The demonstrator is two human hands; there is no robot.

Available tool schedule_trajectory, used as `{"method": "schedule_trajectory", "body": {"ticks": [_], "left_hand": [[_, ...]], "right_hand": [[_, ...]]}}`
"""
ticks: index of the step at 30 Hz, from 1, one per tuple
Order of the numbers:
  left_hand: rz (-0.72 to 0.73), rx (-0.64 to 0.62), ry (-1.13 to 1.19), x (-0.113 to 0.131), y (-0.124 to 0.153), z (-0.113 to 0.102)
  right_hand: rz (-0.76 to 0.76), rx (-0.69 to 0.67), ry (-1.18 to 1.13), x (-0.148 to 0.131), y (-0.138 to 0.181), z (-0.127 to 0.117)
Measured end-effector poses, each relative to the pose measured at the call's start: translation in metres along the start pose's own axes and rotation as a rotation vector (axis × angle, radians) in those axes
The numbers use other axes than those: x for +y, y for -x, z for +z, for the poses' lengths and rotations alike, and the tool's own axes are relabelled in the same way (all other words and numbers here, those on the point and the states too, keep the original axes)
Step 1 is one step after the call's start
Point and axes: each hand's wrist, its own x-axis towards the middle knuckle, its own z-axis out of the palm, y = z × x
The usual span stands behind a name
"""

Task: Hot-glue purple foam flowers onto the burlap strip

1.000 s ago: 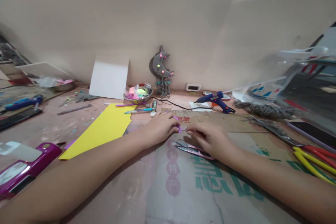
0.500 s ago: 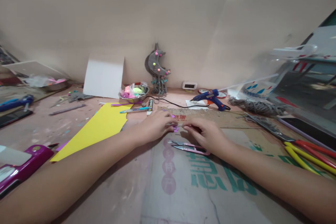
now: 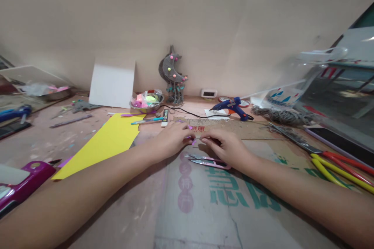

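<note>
My left hand (image 3: 174, 138) and my right hand (image 3: 227, 146) meet fingertip to fingertip over a flattened cardboard sheet (image 3: 233, 202). Between the pinched fingers shows a small purple piece (image 3: 193, 139), held by both hands; its shape is too small to make out. Pink thread snips (image 3: 209, 160) lie on the cardboard just under my right hand, untouched. A yellow paper sheet (image 3: 108, 142) lies to the left of my left forearm.
A blue glue gun (image 3: 233, 107) with its cord, a metal bowl of coloured bits (image 3: 147, 102), a grey moon ornament (image 3: 173, 74) and a white card (image 3: 112, 85) stand along the back wall. Yellow and red rods (image 3: 341, 165) lie right, a magenta tool (image 3: 25, 181) left.
Both hands stay pinched together on the small purple piece; the camera has tilted slightly, shifting the scene up and left. Nothing was picked up or let go.
</note>
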Motion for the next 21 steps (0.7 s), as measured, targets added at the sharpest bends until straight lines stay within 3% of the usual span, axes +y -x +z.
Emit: {"method": "schedule_trajectory", "body": {"ticks": [6,8,10,13,16,18,21], "left_hand": [[-0.017,-0.031,0.015,0.010,0.002,-0.013],[-0.031,-0.083,0.035,0.011,-0.001,-0.028],[-0.167,-0.071,-0.052,0.000,-0.005,-0.051],[-0.645,-0.066,-0.284,-0.043,0.001,-0.096],[-0.939,-0.042,-0.348,-0.100,0.034,-0.131],[-1.107,-0.051,-0.353,-0.131,0.063,-0.136],[-1.229,-0.056,-0.327,-0.162,0.095,-0.123]], "right_hand": [[0.002,-0.004,0.005,0.004,-0.002,0.000],[0.013,-0.002,0.020,0.005,-0.002,-0.001],[0.011,-0.039,0.021,0.006,-0.003,-0.001],[0.017,-0.092,0.047,0.009,-0.003,-0.001],[-0.009,-0.070,0.050,0.011,-0.005,0.001],[-0.017,-0.084,0.051,0.011,-0.005,0.001],[-0.012,-0.123,0.041,0.010,-0.005,0.000]]}}
